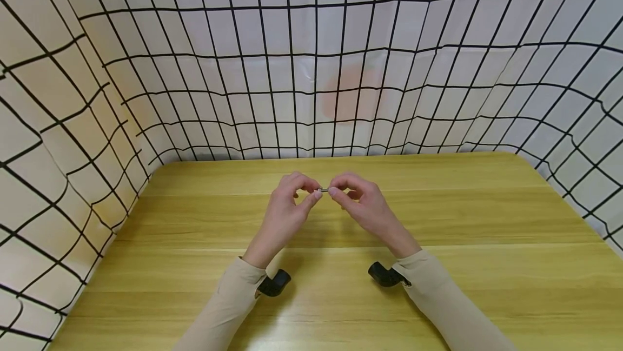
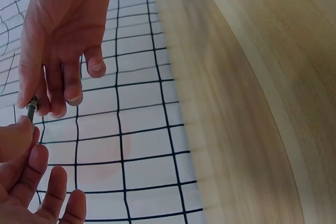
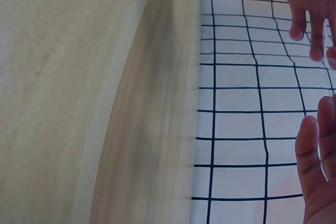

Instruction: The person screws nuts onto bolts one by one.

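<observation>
A short, thin metal bolt-like piece (image 1: 324, 190) is held level between both hands above the wooden table. My left hand (image 1: 288, 202) pinches one end with thumb and index finger, and my right hand (image 1: 364, 202) pinches the other. The left wrist view shows the piece (image 2: 32, 107) with a wider, nut-like part near the right hand's fingertips; its ends are covered by the fingers. The remaining fingers of both hands are spread loosely and touch nothing. In the right wrist view only parts of the left hand (image 3: 313, 3) and right hand (image 3: 320, 174) appear, without the piece.
A light wooden table (image 1: 486, 216) lies beneath the hands. Black netting (image 1: 302, 56) over white sheeting rises behind it and along both sides. Curved black attachments (image 1: 275, 283) stick out from both beige sleeves (image 1: 224, 299) at the wrists.
</observation>
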A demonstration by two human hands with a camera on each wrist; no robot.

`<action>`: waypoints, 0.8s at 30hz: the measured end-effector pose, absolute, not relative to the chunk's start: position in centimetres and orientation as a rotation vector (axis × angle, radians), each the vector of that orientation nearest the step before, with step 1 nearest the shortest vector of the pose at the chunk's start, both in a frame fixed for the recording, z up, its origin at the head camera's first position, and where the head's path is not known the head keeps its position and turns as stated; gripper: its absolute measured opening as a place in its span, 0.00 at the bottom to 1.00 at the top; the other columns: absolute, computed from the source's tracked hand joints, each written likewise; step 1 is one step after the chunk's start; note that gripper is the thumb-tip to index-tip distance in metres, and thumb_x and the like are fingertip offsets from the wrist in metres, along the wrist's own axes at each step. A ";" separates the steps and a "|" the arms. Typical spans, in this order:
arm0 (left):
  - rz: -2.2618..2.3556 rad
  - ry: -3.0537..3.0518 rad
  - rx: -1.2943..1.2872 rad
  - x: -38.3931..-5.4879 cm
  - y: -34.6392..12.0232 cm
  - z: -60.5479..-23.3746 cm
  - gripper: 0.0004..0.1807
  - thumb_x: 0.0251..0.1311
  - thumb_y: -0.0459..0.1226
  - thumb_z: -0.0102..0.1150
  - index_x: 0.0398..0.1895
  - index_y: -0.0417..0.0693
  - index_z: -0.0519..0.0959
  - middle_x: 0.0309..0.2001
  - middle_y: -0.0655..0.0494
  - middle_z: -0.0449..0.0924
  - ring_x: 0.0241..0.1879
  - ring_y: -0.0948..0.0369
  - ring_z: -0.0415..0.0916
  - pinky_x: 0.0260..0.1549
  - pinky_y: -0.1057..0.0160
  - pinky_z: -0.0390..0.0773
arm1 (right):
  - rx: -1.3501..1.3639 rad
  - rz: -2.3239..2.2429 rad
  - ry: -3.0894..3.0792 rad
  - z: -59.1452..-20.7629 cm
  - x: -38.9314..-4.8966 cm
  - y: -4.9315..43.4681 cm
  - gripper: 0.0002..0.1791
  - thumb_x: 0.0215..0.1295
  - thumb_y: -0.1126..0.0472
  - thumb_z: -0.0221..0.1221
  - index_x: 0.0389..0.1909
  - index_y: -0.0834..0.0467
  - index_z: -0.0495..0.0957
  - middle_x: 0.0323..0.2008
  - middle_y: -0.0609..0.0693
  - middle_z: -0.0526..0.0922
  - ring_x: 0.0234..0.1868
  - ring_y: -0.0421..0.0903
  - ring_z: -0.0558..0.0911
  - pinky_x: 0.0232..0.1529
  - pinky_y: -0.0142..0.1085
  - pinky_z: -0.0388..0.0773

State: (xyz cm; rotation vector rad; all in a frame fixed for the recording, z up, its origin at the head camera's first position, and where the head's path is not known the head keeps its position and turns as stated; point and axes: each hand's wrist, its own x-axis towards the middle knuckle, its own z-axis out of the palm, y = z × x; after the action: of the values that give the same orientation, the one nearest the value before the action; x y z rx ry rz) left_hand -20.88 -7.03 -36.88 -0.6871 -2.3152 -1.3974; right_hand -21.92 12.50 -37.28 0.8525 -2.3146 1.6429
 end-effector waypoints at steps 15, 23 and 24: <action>-1.394 -2.293 -0.682 -20.8 -6.8 -36.8 0.02 0.62 0.33 0.65 0.36 0.46 0.81 0.34 0.61 0.75 0.42 0.60 0.68 0.41 0.48 0.69 | 0.750 1.699 -2.358 -38.3 -22.3 12.7 0.12 0.75 0.54 0.54 0.42 0.57 0.81 0.35 0.49 0.80 0.36 0.54 0.77 0.28 0.41 0.74; -1.418 -2.286 -0.660 -20.9 -7.1 -36.9 0.01 0.63 0.33 0.64 0.36 0.45 0.82 0.35 0.60 0.76 0.43 0.57 0.69 0.41 0.44 0.69 | 0.792 1.677 -2.334 -38.0 -22.2 12.7 0.14 0.69 0.61 0.61 0.54 0.53 0.78 0.49 0.47 0.80 0.42 0.47 0.78 0.35 0.40 0.77; -1.418 -2.286 -0.660 -20.9 -7.1 -36.9 0.01 0.63 0.33 0.64 0.36 0.46 0.81 0.35 0.60 0.76 0.43 0.57 0.69 0.41 0.44 0.69 | 0.805 1.659 -2.327 -37.9 -22.2 12.7 0.15 0.67 0.63 0.62 0.54 0.54 0.78 0.49 0.47 0.79 0.41 0.47 0.78 0.35 0.39 0.77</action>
State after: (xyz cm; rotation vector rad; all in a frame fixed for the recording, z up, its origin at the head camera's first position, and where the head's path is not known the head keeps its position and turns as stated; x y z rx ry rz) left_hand -20.94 -7.10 -36.87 -0.6600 -2.2857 -1.4179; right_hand -22.21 12.67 -37.94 0.8051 -2.3269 1.6592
